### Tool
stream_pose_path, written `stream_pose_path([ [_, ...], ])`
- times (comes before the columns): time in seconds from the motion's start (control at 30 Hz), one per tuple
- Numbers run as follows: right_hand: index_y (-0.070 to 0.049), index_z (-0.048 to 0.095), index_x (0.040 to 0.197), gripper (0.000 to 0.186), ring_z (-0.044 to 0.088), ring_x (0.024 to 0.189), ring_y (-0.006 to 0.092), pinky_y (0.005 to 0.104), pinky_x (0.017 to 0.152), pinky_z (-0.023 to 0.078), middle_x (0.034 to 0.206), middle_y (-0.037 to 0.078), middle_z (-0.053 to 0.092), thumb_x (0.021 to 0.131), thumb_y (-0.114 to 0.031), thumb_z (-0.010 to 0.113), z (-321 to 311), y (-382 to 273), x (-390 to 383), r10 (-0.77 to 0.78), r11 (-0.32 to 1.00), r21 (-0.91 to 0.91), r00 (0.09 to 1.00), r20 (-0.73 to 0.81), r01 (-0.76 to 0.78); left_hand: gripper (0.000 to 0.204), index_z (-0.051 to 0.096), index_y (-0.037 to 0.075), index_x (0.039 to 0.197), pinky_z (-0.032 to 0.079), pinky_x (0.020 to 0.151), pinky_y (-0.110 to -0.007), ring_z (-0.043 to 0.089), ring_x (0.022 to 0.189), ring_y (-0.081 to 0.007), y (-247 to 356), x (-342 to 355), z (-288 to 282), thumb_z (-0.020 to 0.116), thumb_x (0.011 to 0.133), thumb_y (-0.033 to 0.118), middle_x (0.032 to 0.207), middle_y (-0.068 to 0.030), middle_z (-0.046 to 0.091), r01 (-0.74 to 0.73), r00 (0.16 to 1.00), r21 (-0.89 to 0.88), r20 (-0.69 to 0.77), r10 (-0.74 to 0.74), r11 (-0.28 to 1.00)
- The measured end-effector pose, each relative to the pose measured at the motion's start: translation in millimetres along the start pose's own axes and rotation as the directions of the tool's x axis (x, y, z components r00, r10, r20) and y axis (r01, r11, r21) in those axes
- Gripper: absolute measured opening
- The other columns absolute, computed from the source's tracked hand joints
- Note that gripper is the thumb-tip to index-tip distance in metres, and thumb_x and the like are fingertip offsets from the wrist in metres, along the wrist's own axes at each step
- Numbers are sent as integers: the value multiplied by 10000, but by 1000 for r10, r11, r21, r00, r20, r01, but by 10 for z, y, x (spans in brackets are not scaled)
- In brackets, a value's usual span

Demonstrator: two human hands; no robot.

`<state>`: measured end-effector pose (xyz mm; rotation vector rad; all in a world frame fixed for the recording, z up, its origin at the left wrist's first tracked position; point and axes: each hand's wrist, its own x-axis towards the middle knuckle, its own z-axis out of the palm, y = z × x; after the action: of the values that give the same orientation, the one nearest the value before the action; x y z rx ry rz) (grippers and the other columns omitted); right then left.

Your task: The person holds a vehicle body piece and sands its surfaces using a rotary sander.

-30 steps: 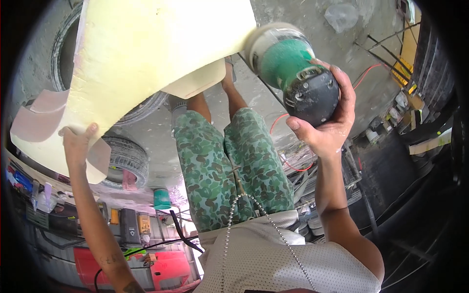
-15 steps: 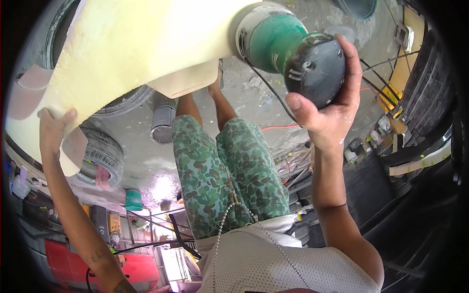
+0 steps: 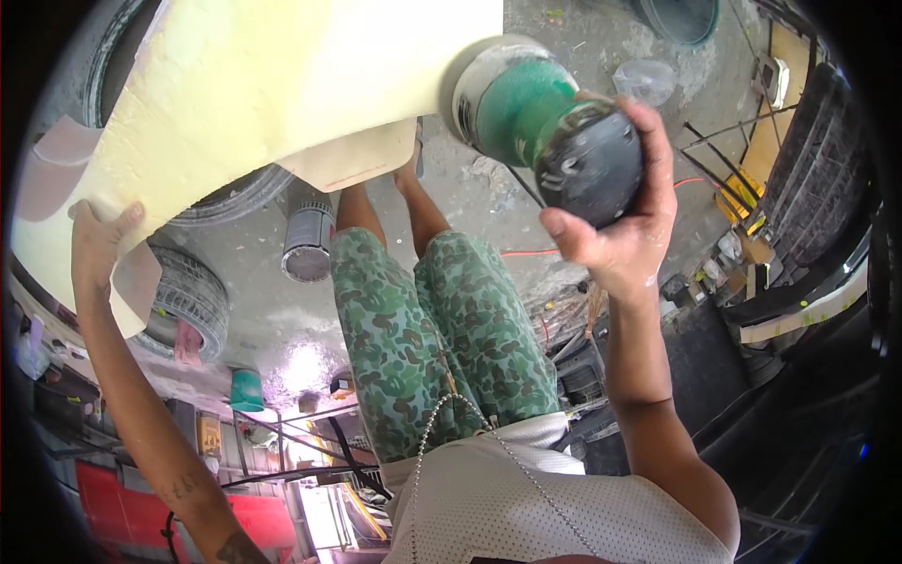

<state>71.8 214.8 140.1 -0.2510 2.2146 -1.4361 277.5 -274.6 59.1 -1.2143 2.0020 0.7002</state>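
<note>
Sander point(image 3: 545, 127) sits gripped in your right hand point(image 3: 615, 226), pad against the pale yellow panel point(image 3: 282, 85); keep the pad flat while your left hand point(image 3: 99, 249), fingers curled, steadies the panel's edge

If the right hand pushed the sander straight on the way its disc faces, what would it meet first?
The right hand holds the green sander, whose disc faces the pale yellow panel. It would press into that panel's edge first; the disc looks already touching or nearly so, though depth is unclear.

A grey concrete floor point(image 3: 564, 150) carries two tyres point(image 3: 188, 301), a ribbed cylindrical filter point(image 3: 308, 246) and red cable point(image 3: 526, 253).
</note>
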Motion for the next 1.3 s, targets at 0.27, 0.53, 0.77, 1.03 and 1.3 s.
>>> stream_pose_path([
  [0.27, -34, 458, 1463, 963, 647, 1117, 213, 351, 978, 548, 1257, 113, 620, 620, -122, 916, 15, -37, -7, 72, 996, 51, 996, -61, -69, 590, 532, -79, 1079, 541, 855, -376, 645, 937, -256, -14, 21, 3, 884, 813, 312, 1064, -209, 644, -7, 1000, 5, -9, 8, 1000],
  [0.53, -57, 415, 1494, 1019, 638, 1130, 222, 358, 983, 540, 1281, 109, 599, 659, -267, 960, 14, 41, -48, 26, 996, -78, 997, -67, -31, 626, 526, -75, 1062, 534, 865, -384, 636, 938, -266, -96, 85, 37, 909, 773, 327, 1050, -210, 640, -29, 999, -44, -23, 28, 999],
  [0.77, -27, 509, 1408, 920, 621, 1165, 253, 384, 1014, 523, 1291, 145, 613, 623, -232, 942, 97, -139, -7, -72, 958, -278, 997, 4, 71, 599, 513, -75, 1048, 523, 901, -402, 654, 957, -296, -133, 68, 60, 891, 783, 305, 1072, -258, 659, -80, 992, 73, -89, 87, 994],
  [1.03, 0, 514, 1390, 850, 660, 1125, 326, 417, 963, 561, 1252, 197, 628, 687, -346, 844, 11, -429, 1122, -309, 814, -493, 948, 80, 307, 618, 527, -78, 1059, 514, 917, -409, 650, 985, -317, -110, 126, 61, 898, 776, 327, 1110, -265, 652, -26, 999, 34, -34, 27, 999],
  [1.3, -11, 579, 1303, 758, 650, 1035, 195, 326, 944, 528, 1139, 106, 664, 639, -180, 903, 29, -363, 545, -151, 750, -629, 979, 138, 204, 687, 529, -101, 1063, 522, 897, -411, 643, 993, -309, -227, 160, 106, 916, 753, 374, 1095, -253, 638, -106, 987, 88, -111, 116, 990],
])
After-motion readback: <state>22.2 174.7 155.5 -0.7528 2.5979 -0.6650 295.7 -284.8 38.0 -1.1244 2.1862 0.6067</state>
